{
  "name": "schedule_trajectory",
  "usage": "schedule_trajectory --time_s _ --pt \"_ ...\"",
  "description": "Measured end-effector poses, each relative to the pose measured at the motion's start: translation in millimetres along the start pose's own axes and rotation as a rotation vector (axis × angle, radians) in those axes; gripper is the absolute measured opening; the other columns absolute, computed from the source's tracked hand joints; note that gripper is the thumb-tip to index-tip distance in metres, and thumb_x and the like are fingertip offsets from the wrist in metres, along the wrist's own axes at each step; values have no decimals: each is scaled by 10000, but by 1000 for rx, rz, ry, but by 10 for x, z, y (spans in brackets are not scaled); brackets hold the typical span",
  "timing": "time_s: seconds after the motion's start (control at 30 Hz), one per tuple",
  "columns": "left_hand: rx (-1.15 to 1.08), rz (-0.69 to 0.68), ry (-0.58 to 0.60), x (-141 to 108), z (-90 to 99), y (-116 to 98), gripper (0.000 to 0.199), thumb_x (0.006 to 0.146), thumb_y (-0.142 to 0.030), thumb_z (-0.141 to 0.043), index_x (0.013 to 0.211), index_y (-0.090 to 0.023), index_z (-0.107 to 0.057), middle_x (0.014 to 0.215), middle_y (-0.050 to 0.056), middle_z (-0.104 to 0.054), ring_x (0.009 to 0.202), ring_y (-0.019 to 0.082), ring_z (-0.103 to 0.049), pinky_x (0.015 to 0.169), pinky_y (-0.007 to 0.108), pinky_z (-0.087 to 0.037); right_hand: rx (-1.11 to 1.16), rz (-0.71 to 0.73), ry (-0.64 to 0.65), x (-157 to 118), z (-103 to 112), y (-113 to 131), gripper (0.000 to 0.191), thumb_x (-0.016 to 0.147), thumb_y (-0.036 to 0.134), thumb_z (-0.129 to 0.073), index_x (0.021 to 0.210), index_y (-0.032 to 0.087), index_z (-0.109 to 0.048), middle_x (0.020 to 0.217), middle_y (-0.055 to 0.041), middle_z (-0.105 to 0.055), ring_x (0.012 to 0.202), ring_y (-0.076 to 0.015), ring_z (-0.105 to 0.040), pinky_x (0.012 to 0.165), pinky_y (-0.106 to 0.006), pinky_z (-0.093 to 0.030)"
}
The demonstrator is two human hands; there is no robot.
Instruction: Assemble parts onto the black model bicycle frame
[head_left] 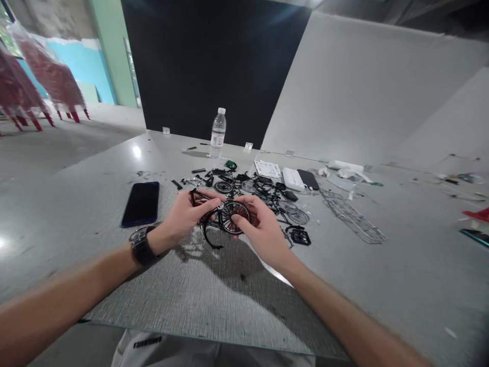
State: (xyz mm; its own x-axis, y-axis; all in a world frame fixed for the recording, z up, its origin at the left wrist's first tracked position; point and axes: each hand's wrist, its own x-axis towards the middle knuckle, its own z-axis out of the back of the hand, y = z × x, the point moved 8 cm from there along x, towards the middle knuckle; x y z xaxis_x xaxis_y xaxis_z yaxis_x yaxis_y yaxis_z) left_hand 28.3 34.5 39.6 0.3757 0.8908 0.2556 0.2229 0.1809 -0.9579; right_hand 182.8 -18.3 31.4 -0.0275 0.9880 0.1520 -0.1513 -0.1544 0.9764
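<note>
My left hand point(191, 211) grips the black frame of a model bicycle point(214, 224), its thumb lying along the frame close to a small sprocket. A spoked wheel point(234, 216) with a black rim is pinched in my right hand point(262, 224), thumb on the near face and fingers behind. The wheel sits right up against the frame; whether it is joined there I cannot tell. A curved black part, like a mudguard point(210, 243), hangs below the frame. Just beyond my hands lie loose bicycle parts, among them another black wheel point(223, 187) and a grey wheel point(294, 211).
A phone point(140, 204) lies left of my hands. Behind the parts stands a water bottle point(217, 135). Toward the right are an instruction sheet point(267, 168), a white box point(293, 179) and a grey parts sprue point(351, 216). The table's front edge point(198, 337) is close to my body.
</note>
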Motion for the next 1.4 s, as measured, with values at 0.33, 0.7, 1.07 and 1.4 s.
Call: schedule_trajectory --time_s 0.33,0.7,1.07,1.4 --pt "-58 35 -13 1 28 40 194 770 -350 -822 861 -179 -805 711 21 -698 605 117 -589 572 236 -508 14 -8 103 -9 -70 38 296 899 278 -640 1192 255 -611 1005 -40 -694 838 -184 -668 736 -363 -603" --pt "-73 51 -82 -19 69 13 189 742 -340 -842 816 -173 -793 743 43 -738 686 158 -655 640 266 -511 213 -120 237 -47 -191 0 402 817 364 -798 1116 273 -546 971 -6 -678 790 -164 -689 745 -374 -627" --pt "-137 95 -93 -20 50 58 182 716 -289 -855 851 -178 -805 767 33 -741 682 139 -640 631 252 -496 113 -89 250 -11 -188 -125 422 807 390 -811 1047 256 -491 863 4 -702 741 -173 -687 688 -360 -603" --pt "-162 145 -91 -26 43 105 200 734 -277 -850 896 -170 -803 791 30 -738 673 121 -629 616 238 -492 40 -40 206 -39 -189 -40 293 924 473 -679 965 244 -501 831 13 -652 756 -153 -653 675 -316 -573"
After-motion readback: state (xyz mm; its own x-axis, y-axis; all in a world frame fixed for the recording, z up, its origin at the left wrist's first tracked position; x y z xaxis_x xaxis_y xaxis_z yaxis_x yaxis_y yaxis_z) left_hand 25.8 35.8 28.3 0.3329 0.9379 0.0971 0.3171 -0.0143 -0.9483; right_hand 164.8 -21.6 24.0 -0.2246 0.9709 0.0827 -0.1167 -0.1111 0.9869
